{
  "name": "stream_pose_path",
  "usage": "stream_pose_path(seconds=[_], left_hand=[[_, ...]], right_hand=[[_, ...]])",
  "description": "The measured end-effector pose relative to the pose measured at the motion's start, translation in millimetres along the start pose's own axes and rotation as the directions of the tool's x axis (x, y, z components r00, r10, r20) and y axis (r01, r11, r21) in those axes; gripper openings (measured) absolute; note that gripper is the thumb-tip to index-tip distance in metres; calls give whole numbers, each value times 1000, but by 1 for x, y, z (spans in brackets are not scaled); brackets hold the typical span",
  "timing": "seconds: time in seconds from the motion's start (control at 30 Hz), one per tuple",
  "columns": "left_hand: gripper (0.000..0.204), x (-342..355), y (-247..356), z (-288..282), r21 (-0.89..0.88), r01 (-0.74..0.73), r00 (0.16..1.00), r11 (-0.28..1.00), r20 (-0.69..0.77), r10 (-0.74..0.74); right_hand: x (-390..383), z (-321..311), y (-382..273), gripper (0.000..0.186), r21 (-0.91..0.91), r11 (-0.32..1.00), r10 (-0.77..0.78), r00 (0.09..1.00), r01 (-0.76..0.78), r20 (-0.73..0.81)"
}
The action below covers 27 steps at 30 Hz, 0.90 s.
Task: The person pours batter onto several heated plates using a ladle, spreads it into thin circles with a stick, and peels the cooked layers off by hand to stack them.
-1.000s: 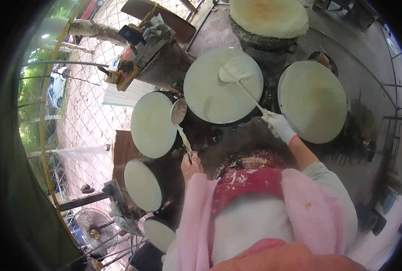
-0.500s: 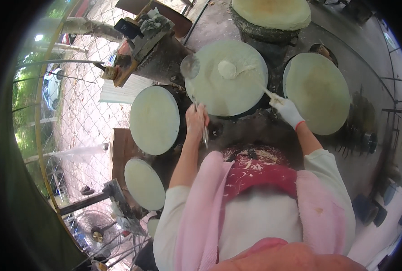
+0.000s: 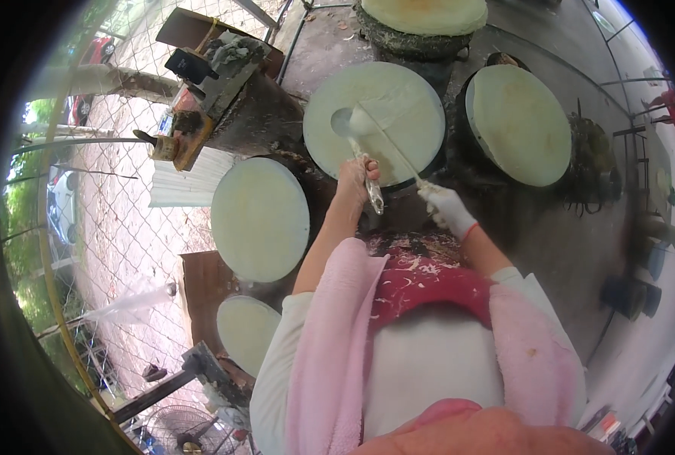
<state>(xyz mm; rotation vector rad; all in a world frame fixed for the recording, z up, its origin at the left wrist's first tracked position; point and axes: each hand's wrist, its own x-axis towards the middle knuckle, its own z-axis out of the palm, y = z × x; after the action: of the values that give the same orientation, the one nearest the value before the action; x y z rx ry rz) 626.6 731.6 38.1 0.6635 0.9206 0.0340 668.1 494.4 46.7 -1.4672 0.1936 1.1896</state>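
Note:
A round pale griddle (image 3: 326,152) lies before me, with wet white batter (image 3: 398,95) smeared over its far part. My left hand (image 3: 355,179) is closed around the batter-coated handle of a ladle; the ladle's round head (image 3: 342,121) is over the middle of the griddle. In a white, batter-smeared glove, my right hand (image 3: 447,209) grips a long thin spreader stick (image 3: 398,149) that slants up and left across the griddle. Its far end lies near the ladle head, beside some white batter.
More round griddles with pale sheets surround me: one right (image 3: 519,125), one at the far side (image 3: 424,15), one left (image 3: 260,220) and one near left (image 3: 246,334). A cluttered stand (image 3: 235,98) is at the far left, before a wire fence (image 3: 136,250). A fan (image 3: 182,428) stands low left.
The ladle head has swung right, from the griddle's left edge to over its middle. My right hand has drawn nearer and left with the spreader. The whole view has shifted slightly.

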Motion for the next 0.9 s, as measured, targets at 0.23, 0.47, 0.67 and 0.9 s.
stream_pose_path(seconds=[0.23, 0.47, 0.67, 0.9], left_hand=[[11, -12, 2, 0, -178, 19, 997, 984, 80, -5], [28, -95, 28, -97, -598, 489, 649, 635, 736, 193], [30, -140, 49, -68, -466, 129, 747, 875, 626, 224], [32, -165, 14, -24, -421, 39, 913, 906, 384, 139]], right_hand=[[11, 41, 27, 33, -90, 996, -14, 1000, 15, 14], [3, -1, 5, 36, 49, 987, -142, 974, 153, -178], [-18, -18, -32, 36, -463, 584, -786, 607, 667, -117], [-248, 43, -165, 8, -455, -278, -647, 185, 846, 740]])
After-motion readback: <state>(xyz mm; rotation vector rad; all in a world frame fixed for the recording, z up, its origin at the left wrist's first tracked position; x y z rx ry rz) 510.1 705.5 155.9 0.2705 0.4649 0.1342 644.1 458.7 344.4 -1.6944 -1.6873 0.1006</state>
